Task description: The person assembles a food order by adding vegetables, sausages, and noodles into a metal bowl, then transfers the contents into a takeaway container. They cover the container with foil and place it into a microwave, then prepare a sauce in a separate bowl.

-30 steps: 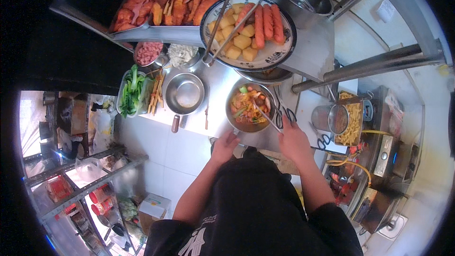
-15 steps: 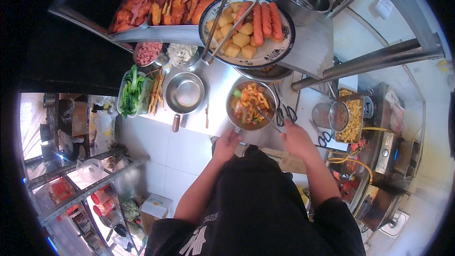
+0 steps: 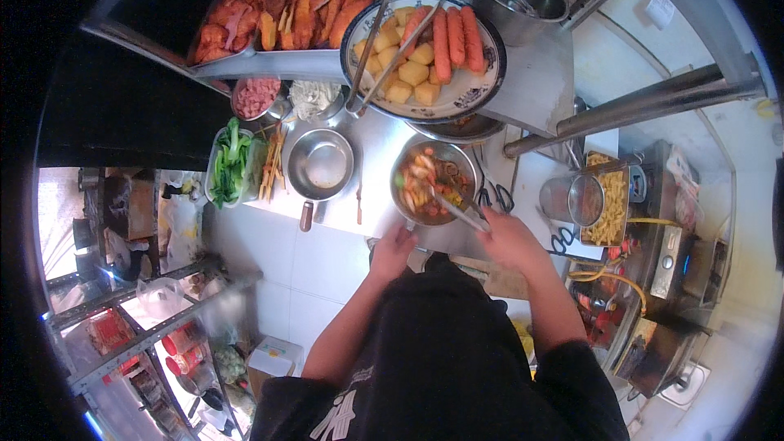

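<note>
Below me a round metal pan (image 3: 400,205) rests on the steel counter, filled with mixed food (image 3: 429,175) of orange, red and green pieces. At its near edge my left hand (image 3: 395,248) is closed around the short handle, mostly hidden by the fingers. My right hand (image 3: 508,238) grips metal tongs (image 3: 459,212), whose tips are down in the food. Beside the pan on the right lie black-handled scissors (image 3: 500,196). To the left sits a second, nearly bare saucepan (image 3: 325,170) with a wooden-ended handle.
A plate (image 3: 486,98) of sausages and potato chunks, with tongs across it, stands on the raised shelf beside a tray of fried meat (image 3: 306,8). Green vegetables (image 3: 233,167) fill a box at left. Fries (image 3: 605,216) lie in a tray at right, near a strainer (image 3: 585,200).
The tongs have shifted within the pan and the food has been turned over, showing different pieces on top. My left hand keeps its hold on the handle.
</note>
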{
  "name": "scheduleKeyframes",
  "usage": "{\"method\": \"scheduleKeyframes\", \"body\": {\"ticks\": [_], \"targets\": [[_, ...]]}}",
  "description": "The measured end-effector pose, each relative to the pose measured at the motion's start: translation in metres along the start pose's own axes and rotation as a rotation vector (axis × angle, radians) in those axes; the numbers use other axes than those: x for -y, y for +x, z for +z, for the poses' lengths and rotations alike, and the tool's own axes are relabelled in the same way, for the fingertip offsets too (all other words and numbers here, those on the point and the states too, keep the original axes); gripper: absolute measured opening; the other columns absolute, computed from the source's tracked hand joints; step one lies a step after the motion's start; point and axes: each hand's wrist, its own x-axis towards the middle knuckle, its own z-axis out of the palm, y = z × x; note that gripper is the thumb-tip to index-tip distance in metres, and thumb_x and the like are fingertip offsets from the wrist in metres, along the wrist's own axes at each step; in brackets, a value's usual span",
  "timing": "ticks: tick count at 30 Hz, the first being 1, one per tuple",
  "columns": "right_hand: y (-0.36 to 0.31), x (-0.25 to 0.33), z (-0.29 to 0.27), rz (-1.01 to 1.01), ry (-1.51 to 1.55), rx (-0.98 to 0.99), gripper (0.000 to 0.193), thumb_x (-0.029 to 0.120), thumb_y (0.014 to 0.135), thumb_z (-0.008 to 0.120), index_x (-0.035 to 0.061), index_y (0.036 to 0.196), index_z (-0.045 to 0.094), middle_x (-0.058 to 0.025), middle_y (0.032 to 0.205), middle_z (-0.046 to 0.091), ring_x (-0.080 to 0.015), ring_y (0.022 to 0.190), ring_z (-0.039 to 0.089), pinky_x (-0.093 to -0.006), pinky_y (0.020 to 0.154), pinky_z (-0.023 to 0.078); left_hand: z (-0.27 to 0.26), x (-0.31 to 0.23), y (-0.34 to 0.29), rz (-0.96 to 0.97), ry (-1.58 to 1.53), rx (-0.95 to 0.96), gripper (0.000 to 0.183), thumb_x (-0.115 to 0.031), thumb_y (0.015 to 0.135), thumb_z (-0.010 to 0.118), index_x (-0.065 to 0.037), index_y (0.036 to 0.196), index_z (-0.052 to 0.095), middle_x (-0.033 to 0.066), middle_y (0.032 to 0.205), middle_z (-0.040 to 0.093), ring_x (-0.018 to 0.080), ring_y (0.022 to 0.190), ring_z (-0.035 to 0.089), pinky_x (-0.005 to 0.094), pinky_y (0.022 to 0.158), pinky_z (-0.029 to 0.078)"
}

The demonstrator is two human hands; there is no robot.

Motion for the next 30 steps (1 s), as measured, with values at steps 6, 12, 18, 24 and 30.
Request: {"method": "scheduleKeyframes", "body": {"ticks": [6,12,18,24,30], "targets": [[-0.033,0.012,0.018,0.102,-0.252,0.033,0.062,0.022,0.095,0.062,0.0036,0.151,0.041,-0.024,0.118,0.063,-0.0417,0.099,0.068,-0.0504,0.086,0.055,0.0,-0.001,-0.002,0.021,-0.083,0.033,0.038,-0.017,0.097,0.068,0.004,0.126,0.056,0.0032,0.078,0.054,0.0126,0.075,0.051,0.0305,0.072,0.048],[-0.013,-0.009,0.037,0.151,-0.141,-0.122,0.061,0.024,0.096,0.061,0.004,0.15,0.041,-0.0244,0.12,0.063,-0.044,0.099,0.067,-0.0523,0.088,0.055,0.001,0.004,0.005,-0.127,-0.06,0.111,0.039,-0.026,0.097,0.068,0.002,0.123,0.058,0.0142,0.097,0.068,0.0245,0.092,0.066,0.0372,0.085,0.052],[-0.036,-0.017,0.043,0.091,0.048,-0.027,0.056,0.023,0.096,0.061,0.0047,0.147,0.044,-0.0257,0.123,0.064,-0.0462,0.108,0.064,-0.0555,0.092,0.052,-0.04,0.003,-0.007,0.212,0.265,-0.147,0.044,-0.024,0.094,0.069,0.002,0.128,0.057,0.0198,0.111,0.065,0.0346,0.108,0.063,0.0404,0.096,0.05],[-0.026,-0.031,0.076,0.066,0.096,-0.193,0.054,0.026,0.098,0.059,0.0116,0.148,0.045,-0.0205,0.122,0.064,-0.0424,0.097,0.068,-0.0539,0.082,0.055,-0.164,0.054,0.033,0.2,0.562,-0.762,0.054,-0.025,0.092,0.074,0.005,0.13,0.053,0.0261,0.124,0.057,0.0393,0.114,0.058,0.0483,0.101,0.047],[-0.02,-0.06,0.091,-0.015,0.155,-0.206,0.061,0.021,0.095,0.058,0.0166,0.154,0.042,-0.0194,0.123,0.064,-0.04,0.097,0.069,-0.0522,0.083,0.056,-0.188,0.086,0.077,-0.365,-0.315,-0.214,0.038,-0.044,0.102,0.06,-0.006,0.093,0.06,0.0029,0.07,0.058,0.0137,0.051,0.056,0.0282,0.045,0.045]]}}
